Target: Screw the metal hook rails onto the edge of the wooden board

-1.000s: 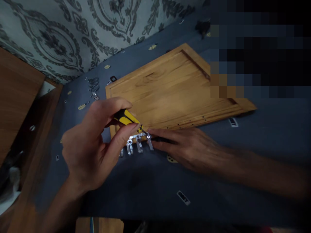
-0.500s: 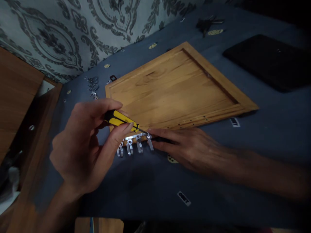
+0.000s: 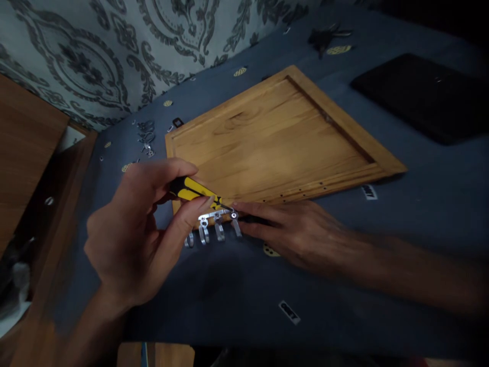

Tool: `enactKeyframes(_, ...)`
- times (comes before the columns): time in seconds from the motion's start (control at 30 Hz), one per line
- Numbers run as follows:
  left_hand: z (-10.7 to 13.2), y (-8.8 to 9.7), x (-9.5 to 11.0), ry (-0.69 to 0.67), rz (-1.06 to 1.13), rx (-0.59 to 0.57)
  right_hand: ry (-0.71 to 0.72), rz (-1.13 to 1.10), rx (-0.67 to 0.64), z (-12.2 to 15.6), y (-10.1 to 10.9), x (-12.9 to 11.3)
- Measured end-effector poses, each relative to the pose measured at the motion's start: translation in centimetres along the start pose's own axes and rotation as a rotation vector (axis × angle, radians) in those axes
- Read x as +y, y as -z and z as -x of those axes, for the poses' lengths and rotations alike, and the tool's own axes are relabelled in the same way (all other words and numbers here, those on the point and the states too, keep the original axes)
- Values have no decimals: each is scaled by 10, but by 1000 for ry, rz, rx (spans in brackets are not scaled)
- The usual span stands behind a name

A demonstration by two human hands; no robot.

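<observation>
My left hand is closed around a yellow and black screwdriver, thumb and forefinger on its handle. The thin shaft slants down to the right, its tip meeting the upper side of the end hook on a silver hook rail. This rail lies along the near edge of a framed wooden board, with several curved hooks hanging past the edge. From the right, my right hand steadies the rail's end, fingertips pressed around the last hook. Something dark shows between its fingers; I cannot make it out.
More metal hooks lie left of the board on the blue tablecloth. A black flat object is at the right, and keys lie at the back. Patterned wallpaper borders the table.
My left hand and the screwdriver handle have shifted slightly right, and the handle has turned a little. The tip stays at the end hook. My right hand and the board have not moved.
</observation>
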State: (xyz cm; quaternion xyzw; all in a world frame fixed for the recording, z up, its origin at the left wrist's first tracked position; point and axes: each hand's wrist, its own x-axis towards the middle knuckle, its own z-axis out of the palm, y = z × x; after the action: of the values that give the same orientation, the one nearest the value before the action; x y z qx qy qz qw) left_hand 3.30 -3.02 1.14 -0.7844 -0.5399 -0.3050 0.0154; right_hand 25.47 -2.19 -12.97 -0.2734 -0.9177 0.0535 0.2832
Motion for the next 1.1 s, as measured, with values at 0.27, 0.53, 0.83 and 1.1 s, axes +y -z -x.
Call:
enactKeyframes(0.27, 0, 0, 4, -229, -44, -52, 17, 2, -39, -1, 5, 0)
enactKeyframes(0.53, 0, -4, 6, -335, -101, 10, 18, -6, -21, -3, 5, -1)
enactKeyframes(0.83, 3, -7, 8, -300, -116, 36, 16, -10, -23, 0, 3, 0)
enactKeyframes(1.1, 0, -9, 7, -307, -52, 56, -4, 4, -91, -4, 10, -3)
